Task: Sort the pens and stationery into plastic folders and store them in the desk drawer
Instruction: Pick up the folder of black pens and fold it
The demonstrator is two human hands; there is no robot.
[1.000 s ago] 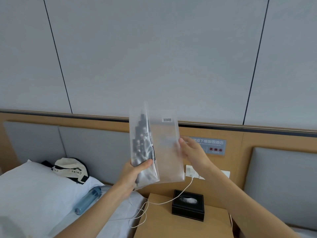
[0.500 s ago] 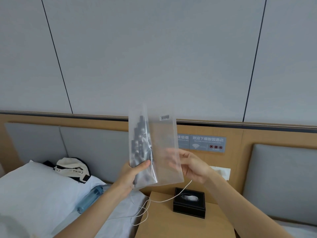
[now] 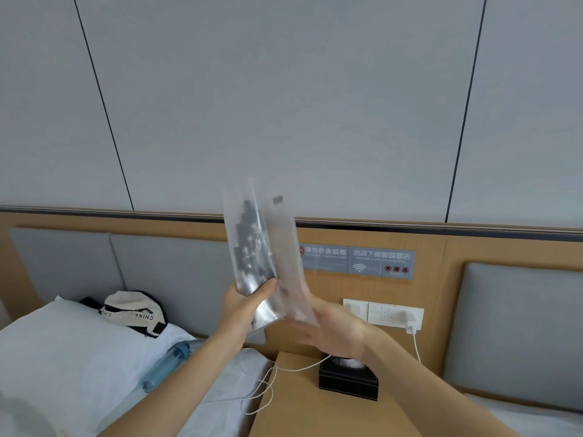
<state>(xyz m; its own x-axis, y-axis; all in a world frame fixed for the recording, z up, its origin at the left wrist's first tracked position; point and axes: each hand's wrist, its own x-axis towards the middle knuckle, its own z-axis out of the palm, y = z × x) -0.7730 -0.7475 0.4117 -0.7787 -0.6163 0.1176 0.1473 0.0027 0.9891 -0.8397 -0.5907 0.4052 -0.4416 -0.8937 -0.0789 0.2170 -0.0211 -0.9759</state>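
Note:
My left hand (image 3: pixel 244 305) grips the lower part of a clear plastic folder (image 3: pixel 249 247) that holds several dark pens, thumb across its front. It stands upright in front of the headboard. Right beside it, touching, a second translucent folder (image 3: pixel 285 247) with a barcode sticker near its top looks empty. My right hand (image 3: pixel 334 331) is at this folder's bottom edge, partly behind it. That hand is blurred by motion, so its grip does not show. No drawer is in view.
A wooden nightstand (image 3: pixel 303 411) below carries a black tissue box (image 3: pixel 348 378) and a white charging cable (image 3: pixel 265 383). The bed on the left has a pillow (image 3: pixel 56 348), a blue water bottle (image 3: pixel 165 364) and a cream bag (image 3: pixel 132 312). Wall switches (image 3: pixel 383 312) sit behind.
My right hand has slid down from the empty folder's right edge to its bottom edge. Both folders tilted slightly left, and the view dipped to show more of the nightstand.

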